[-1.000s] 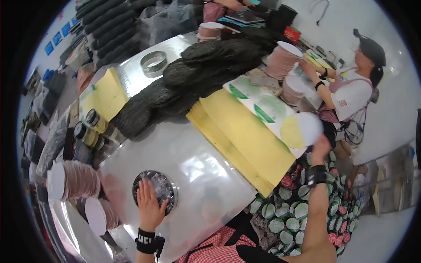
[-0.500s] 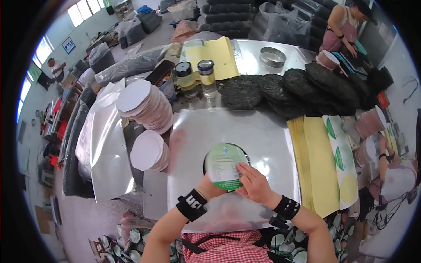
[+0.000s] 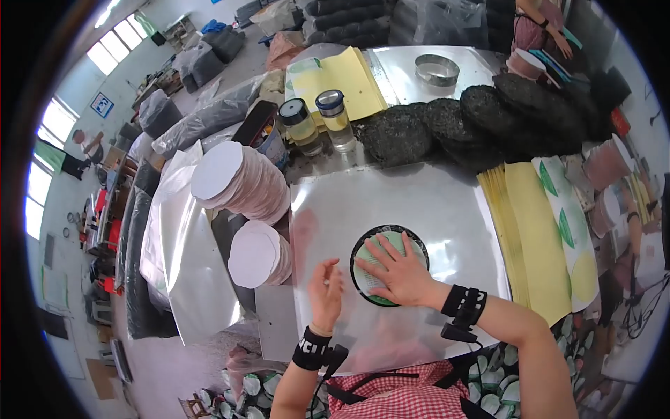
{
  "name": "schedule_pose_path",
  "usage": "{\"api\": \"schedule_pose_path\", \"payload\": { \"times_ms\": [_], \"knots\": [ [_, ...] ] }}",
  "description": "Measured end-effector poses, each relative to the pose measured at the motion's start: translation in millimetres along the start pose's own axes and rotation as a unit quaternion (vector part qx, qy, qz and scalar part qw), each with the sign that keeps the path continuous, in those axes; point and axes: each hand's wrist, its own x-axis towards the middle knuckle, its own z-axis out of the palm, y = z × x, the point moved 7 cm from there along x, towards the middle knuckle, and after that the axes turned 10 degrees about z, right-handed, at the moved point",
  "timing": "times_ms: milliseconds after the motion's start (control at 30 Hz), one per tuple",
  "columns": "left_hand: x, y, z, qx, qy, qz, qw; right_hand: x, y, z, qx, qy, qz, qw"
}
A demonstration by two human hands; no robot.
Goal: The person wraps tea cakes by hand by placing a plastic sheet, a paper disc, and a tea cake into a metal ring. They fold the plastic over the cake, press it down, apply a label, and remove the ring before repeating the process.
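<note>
A round green label (image 3: 367,277) lies on a dark round disc (image 3: 380,304) on the shiny metal sheet (image 3: 321,349). My right hand (image 3: 401,271) rests flat on the label with its fingers spread, covering much of it. To the left of the disc, my left hand (image 3: 326,293) is raised over the sheet, fingers apart and slightly curled, holding nothing. Stacks of round pale paper discs (image 3: 255,255) stand at the sheet's left edge.
Two lidded jars (image 3: 336,122), dark round cakes (image 3: 396,136) and a metal ring (image 3: 437,70) are beyond the sheet. Yellow sheets (image 3: 536,244) lie along its right side. Another person's arm (image 3: 551,31) shows at top right.
The green label, earlier held up in both hands, now lies on the dark disc. My right hand has flattened onto it. My left hand has let go and moved left. The view has shifted.
</note>
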Motion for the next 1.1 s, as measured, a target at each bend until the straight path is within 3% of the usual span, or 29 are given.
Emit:
{"api": "schedule_pose_path", "payload": {
  "times_ms": [67,133,200,233,267,367,400,433,467,533,600,633,667,733,800,867,933,1033,1100],
  "knots": [
    [-6,2,17,0.025,-0.025,0.008,0.999,3,0,16,-0.065,-0.043,0.022,0.997],
    [-7,4,30,0.185,-0.065,0.099,0.975,0,5,29,-0.062,-0.046,0.029,0.997],
    [-15,44,44,0.215,-0.023,0.157,0.964,0,9,31,-0.049,-0.033,0.013,0.998],
    [-31,87,62,0.301,-0.06,0.262,0.915,3,12,38,-0.083,-0.114,0.041,0.989],
    [-51,115,82,0.383,-0.091,0.354,0.849,-2,15,34,0.046,0.018,-0.018,0.999],
    [-81,134,106,0.29,-0.103,0.377,0.874,5,14,8,-0.063,0.078,-0.051,0.994],
    [-81,138,103,0.292,-0.089,0.384,0.871,9,35,-22,0.098,0.177,0.05,0.978],
    [-90,137,102,0.299,-0.1,0.376,0.872,-1,57,-36,0.261,0.257,0.155,0.917],
    [-101,134,103,0.305,-0.115,0.362,0.873,-7,61,-21,0.263,0.249,0.154,0.919],
    [-110,131,101,0.31,-0.112,0.341,0.881,-7,44,40,0.239,-0.024,0.088,0.967],
    [-119,128,92,0.305,-0.055,0.338,0.889,-34,41,40,0.238,-0.035,0.102,0.965],
    [-118,112,85,0.308,-0.063,0.268,0.911,-46,34,25,0.233,-0.041,0.122,0.964],
    [-112,103,79,0.308,-0.062,0.271,0.91,-55,32,7,0.226,-0.046,0.139,0.963],
    [-94,54,66,0.141,-0.083,0.079,0.983,-81,54,-43,0.472,0.019,0.209,0.856],
    [-95,22,77,0.068,-0.136,0.026,0.988,-126,73,-99,0.23,0.119,0.191,0.947],
    [-97,11,71,0.193,-0.094,0.087,0.973,-191,141,-124,0.065,0.269,0.249,0.928],
    [-95,7,41,0.115,-0.076,0.066,0.988,-253,207,-146,-0.166,0.287,0.328,0.885],
    [-96,20,-33,0.216,-0.035,0.211,0.953,-323,273,-116,-0.266,0.229,0.311,0.883],
    [-106,25,-65,0.323,-0.127,0.201,0.916,-324,270,-110,-0.279,0.202,0.322,0.882]
  ]
}}
